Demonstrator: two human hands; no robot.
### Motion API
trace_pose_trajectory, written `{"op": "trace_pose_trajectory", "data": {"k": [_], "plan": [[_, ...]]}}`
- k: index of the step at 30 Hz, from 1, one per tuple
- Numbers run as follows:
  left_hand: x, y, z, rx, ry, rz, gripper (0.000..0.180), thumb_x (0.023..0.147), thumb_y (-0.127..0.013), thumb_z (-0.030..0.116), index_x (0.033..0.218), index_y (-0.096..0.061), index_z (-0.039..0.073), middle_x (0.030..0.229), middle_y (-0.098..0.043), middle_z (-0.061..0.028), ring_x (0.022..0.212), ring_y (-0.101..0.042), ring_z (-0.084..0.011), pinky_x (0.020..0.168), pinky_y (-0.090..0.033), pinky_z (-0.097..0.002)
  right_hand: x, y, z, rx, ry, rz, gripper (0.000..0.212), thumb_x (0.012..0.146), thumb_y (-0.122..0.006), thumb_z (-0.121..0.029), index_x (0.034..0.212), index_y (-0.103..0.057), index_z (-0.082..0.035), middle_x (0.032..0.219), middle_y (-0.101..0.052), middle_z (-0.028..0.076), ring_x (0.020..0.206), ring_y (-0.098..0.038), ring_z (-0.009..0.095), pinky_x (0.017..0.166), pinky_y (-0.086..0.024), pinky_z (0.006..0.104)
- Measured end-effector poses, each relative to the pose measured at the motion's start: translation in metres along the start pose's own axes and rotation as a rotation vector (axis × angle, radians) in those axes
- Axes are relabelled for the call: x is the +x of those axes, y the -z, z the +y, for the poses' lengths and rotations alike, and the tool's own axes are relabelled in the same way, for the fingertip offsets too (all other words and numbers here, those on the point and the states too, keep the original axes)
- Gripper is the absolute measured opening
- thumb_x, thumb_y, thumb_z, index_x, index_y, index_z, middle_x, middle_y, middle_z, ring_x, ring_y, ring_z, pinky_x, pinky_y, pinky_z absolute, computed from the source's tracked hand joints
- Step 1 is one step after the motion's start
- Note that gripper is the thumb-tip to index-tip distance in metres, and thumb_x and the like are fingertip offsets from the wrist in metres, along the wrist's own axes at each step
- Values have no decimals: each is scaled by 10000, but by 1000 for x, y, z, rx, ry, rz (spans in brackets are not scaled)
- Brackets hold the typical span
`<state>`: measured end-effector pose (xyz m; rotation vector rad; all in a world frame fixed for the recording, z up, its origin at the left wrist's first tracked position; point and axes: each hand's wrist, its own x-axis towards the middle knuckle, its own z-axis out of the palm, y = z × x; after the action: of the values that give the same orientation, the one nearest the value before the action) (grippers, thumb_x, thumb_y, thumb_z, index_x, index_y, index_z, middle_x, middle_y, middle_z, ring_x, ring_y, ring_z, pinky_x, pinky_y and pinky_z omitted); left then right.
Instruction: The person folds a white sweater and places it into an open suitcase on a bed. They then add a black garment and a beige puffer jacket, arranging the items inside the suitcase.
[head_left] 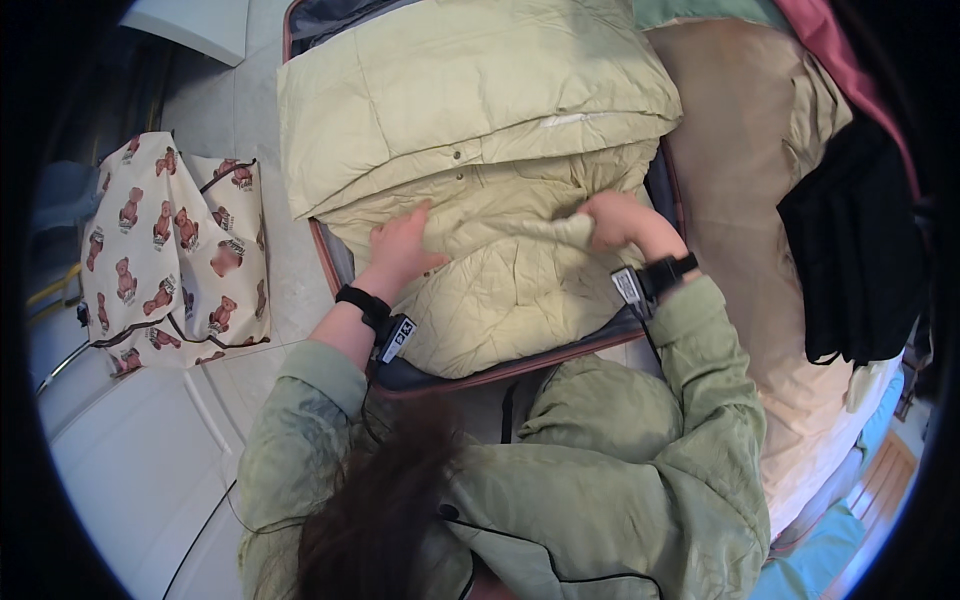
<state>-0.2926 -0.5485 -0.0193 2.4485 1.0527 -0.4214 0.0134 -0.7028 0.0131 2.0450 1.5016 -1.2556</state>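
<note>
A pale yellow-green padded jacket [490,75] lies spread over an open suitcase [470,385] with a pink rim and dark lining. Its far part is a broad quilted panel with small snaps along the near edge; the near part is bunched and wrinkled. My left hand [402,245] rests on the left side of the jacket, its fingers spread. On the right, my right hand [612,220] pinches a raised fold of the jacket fabric. Both wrists carry black straps with small devices.
To the left stands a cream bag [150,240] with a teddy bear print on the tiled floor. A bed [730,200] with beige bedding runs along the right, with a black garment [850,250] on it. A white door panel [150,430] is at the lower left.
</note>
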Motion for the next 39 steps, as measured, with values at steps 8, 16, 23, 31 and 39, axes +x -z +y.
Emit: {"op": "trace_pose_trajectory", "data": {"k": [8,16,23,31,39], "plan": [[-25,53,3,98,-273,-503,497,644,-774,370,1074,-691,135,994,-680,-140,942,-645,-318,807,-490,-459,-67,-19,-28,-219,84,34,381,625,-735,-262,1002,-702,-217,1028,-672,33,1195,-521,255,1116,-169,616],[-118,130,-31,-571,260,-310,508,666,-799,313,1081,-674,50,1013,-697,-143,902,-666,-317,825,-507,-376,-136,13,-22,-46,-183,-2,280,785,-576,-46,996,-709,-172,1037,-675,103,1052,-620,300,959,-443,502],[-222,276,24,-1033,493,240,481,790,-747,219,1177,-579,-13,1094,-670,-117,996,-626,-188,849,-484,-317,-264,131,-59,701,88,4,439,679,-528,70,1065,-701,-47,912,-708,155,883,-676,292,802,-509,327],[-329,465,90,-1305,629,767,609,893,-658,282,1370,-405,1,1347,-489,-184,1268,-459,-233,1054,-350,-326,-504,382,-138,1912,746,238,583,773,-518,55,1348,-420,60,1351,-508,192,1220,-523,340,1046,-424,475],[-435,492,156,-1390,74,357,409,928,-569,344,1229,-575,67,1430,-430,-82,1288,-410,-198,1067,-323,-342,-633,491,-268,1897,1342,-115,642,667,-418,85,1304,-457,17,1308,-520,181,1235,-496,333,1054,-391,480]]}}
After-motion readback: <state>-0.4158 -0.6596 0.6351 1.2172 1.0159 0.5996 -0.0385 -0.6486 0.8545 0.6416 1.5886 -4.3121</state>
